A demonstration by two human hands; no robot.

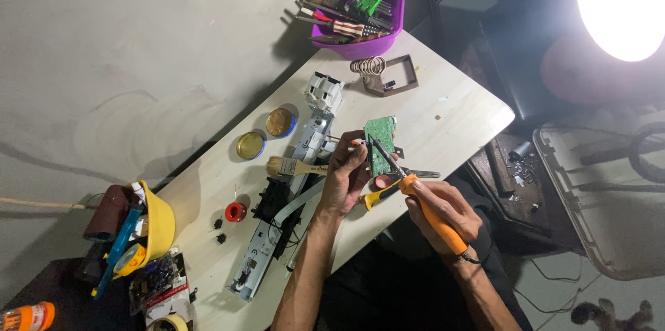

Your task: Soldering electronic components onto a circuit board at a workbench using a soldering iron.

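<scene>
Head view, pale wood-grain table [443, 106] set against a grey wall. The left hand [344, 180] is closed around a small green circuit board [379, 144], holding it upright above the table's near edge — thin wire ends stick out past the fingers. The right hand [443, 215] grips the orange handle of a soldering iron [419, 199]; its slim metal tip rests on the board's face. Just under the board lie scissors [398, 177] with yellow-and-black handles, partly hidden by both hands. Left of the left hand: a flat bristle paintbrush [294, 166] with a light wooden handle, lying across a long metal-and-black-plastic assembly [284, 217] that runs diagonally down the table. Two round open tins [265, 133] sit beside it, and a small red spool [235, 212] nearer the person. At the far end, a purple plastic bowl [360, 19] crammed with hand tools; near it a coiled-spring iron stand [384, 73] on a brown base. A yellow tray [158, 224] of clutter hangs at the table's left end.
</scene>
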